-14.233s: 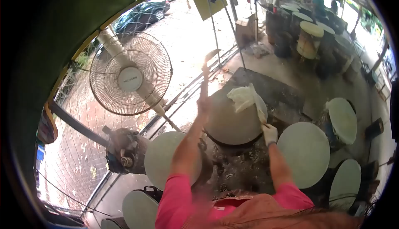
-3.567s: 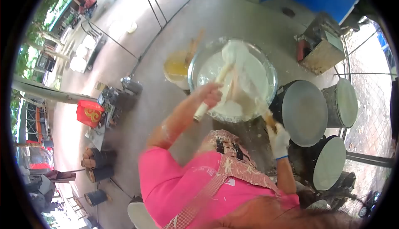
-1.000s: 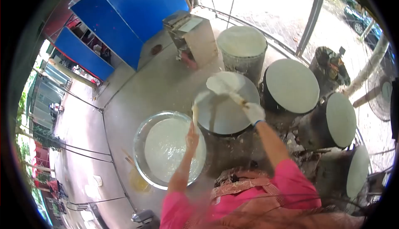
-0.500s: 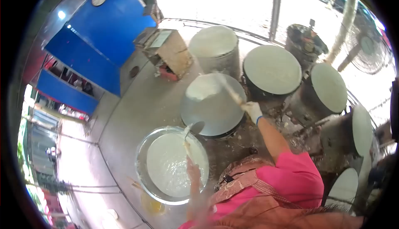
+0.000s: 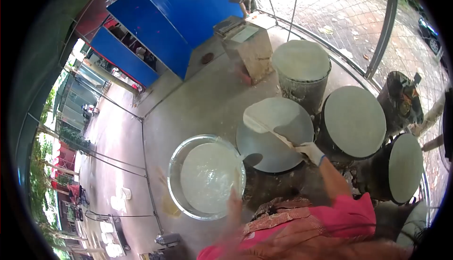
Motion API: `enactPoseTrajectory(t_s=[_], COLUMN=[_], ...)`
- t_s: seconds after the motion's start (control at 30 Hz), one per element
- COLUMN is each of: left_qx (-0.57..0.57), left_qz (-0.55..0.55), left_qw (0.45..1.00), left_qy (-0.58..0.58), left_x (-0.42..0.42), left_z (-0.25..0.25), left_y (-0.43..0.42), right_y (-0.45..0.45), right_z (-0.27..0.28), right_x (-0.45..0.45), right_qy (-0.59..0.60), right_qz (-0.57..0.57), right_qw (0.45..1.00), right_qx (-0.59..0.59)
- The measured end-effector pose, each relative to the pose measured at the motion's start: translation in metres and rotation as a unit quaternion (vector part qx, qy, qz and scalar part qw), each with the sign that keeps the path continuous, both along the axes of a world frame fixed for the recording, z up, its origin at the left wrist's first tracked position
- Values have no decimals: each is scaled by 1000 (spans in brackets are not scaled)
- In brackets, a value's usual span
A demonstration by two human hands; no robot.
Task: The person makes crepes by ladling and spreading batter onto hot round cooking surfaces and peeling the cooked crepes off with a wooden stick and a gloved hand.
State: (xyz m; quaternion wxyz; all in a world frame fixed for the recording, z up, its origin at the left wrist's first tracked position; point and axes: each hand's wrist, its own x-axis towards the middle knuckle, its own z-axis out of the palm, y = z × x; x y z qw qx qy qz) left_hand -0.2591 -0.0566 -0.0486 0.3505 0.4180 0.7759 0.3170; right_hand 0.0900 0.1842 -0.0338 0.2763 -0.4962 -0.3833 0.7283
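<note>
My right hand [image 5: 312, 153], in a white glove, is closed round the handle of a long wooden spreader [image 5: 282, 139]. The spreader's thin blade lies across a round grey griddle [image 5: 271, 162], along the border of a pale batter layer [image 5: 270, 110]. Blurred by motion, my left hand [image 5: 234, 203] grips a ladle [image 5: 254, 160] by its handle, over the right side of a wide metal basin [image 5: 175, 191]. White batter [image 5: 207, 180] fills much of the basin. The ladle's dark bowl is at the griddle's lower left edge; whether it touches cannot be told.
Round drum-like stoves with pale tops, including one at the back [image 5: 302, 62] and one at right [image 5: 355, 121], ring the griddle. A worn box stand [image 5: 250, 52] is behind. A wire fence [image 5: 330, 19] borders the far side.
My view has turned, so the scene sits differently. The spreader, blurred near the griddle's far side before, now lies nearer its middle. The ladle stays by the griddle's edge.
</note>
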Motion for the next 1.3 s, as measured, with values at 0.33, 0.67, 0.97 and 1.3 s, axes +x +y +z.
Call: enactPoseTrajectory(t_s=[0.33,0.67,0.97,1.3], left_qx=[118,89,66,65], left_qz=[40,59,113,160], left_qw=[975,992,990,983], left_qy=[-184,-63,-60,-67], left_x=[12,14,24,33], left_z=[-36,-41,-28,-22], left_y=[-29,-55,-89,-101], right_y=[34,99,135,129], right_z=[-14,-40,22,-21], right_x=[23,21,5,12], right_qy=[1,-64,-80,-116], right_qz=[100,155,84,153], right_qw=[995,985,993,978], right_qx=[-14,28,11,77])
